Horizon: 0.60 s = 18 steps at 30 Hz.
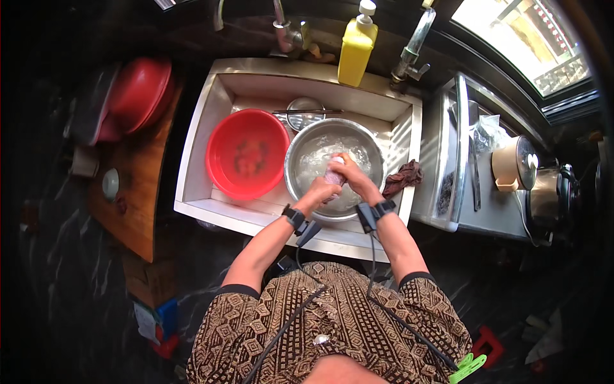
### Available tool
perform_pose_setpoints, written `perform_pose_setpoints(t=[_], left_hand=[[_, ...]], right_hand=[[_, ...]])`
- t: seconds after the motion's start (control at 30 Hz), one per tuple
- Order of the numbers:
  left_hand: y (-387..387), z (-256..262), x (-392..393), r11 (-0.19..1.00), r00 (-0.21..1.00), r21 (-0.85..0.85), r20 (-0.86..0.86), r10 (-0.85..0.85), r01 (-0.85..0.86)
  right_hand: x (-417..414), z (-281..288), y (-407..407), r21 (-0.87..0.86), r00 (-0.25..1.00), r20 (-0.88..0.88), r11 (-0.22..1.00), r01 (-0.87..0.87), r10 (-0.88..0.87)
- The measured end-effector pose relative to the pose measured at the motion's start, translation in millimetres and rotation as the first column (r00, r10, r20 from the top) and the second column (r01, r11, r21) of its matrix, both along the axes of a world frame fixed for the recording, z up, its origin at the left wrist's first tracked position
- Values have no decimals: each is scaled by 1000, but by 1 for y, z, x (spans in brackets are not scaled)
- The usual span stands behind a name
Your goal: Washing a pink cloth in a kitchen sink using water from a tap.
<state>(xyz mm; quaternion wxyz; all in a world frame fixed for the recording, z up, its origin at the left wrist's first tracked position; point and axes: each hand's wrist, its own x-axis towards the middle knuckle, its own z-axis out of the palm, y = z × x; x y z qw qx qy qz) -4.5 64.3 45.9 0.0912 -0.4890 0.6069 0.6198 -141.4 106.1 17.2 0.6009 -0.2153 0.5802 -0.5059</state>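
Both my left hand [322,189] and my right hand [349,169] grip a bunched pinkish cloth [335,176], one hand at each end of it. They hold it over a round metal basin [307,137] of water, whose surface is rippled. The basin stands in the right part of a wide, pale sink [197,144]. To its left is a red plastic basin [218,165] with liquid and blurred dark bits at its bottom. Behind the metal basin lies a small metal bowl or lid [303,104] with chopsticks [312,112] across it.
A dark brown rag [405,178] hangs over the sink's right edge. Along the back stand a yellow pump bottle [357,50] and two taps, one chrome tap [288,36] and another tap [412,50]. A beige pot [508,163] sits at right, a wooden table [139,192] at left.
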Motion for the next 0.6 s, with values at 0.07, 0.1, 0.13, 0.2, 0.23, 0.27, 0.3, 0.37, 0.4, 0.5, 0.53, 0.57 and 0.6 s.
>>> perform_pose_setpoints(t=[0.07, 0.1, 0.13, 0.2, 0.23, 0.27, 0.3, 0.37, 0.4, 0.5, 0.53, 0.57, 0.6], left_hand=[[-10, 53, 7, 841, 960, 527, -154, 234, -120], [-11, 54, 8, 842, 959, 525, -159, 236, -120], [-13, 54, 10, 598, 898, 798, -207, 389, -75], [-8, 58, 8, 157, 784, 982, -179, 594, 105], [-3, 60, 10, 161, 775, 982, -180, 606, 102], [1, 62, 11, 114, 750, 989, -149, 644, 99], [7, 65, 12, 65, 726, 993, -118, 677, 101], [11, 71, 12, 118, 717, 989, -146, 682, 89], [14, 79, 9, 254, 749, 965, -219, 625, 70], [19, 88, 5, 398, 774, 916, -286, 565, 48], [20, 88, 4, 531, 813, 847, -294, 503, -23], [20, 89, 3, 652, 851, 754, -287, 440, -83], [18, 84, 1, 729, 880, 669, -248, 405, -147]], right_hand=[[-9, 32, 23, -81, 879, 454, 976, 201, -144], [-10, 48, 33, -42, 786, 583, 958, 284, -207], [-6, 42, 37, -46, 789, 579, 959, 281, -203], [-2, 24, 34, -179, 634, 748, 860, 478, -197], [3, 41, 27, -181, 637, 749, 867, 464, -185], [6, 58, 20, -329, 618, 786, 844, 423, -3], [8, 79, 16, -471, 587, 789, 790, 391, 180], [6, 101, 14, -487, 697, 703, 810, 327, 142], [-6, 101, 14, -487, 807, 575, 849, 203, 137], [-5, 114, 4, -354, 938, 338, 934, 50, 78], [-6, 110, 1, -275, 981, 174, 961, -33, 83], [-6, 107, 0, -181, 995, 6, 979, -99, 102], [2, 110, -4, -161, 995, -81, 985, -69, 56]])
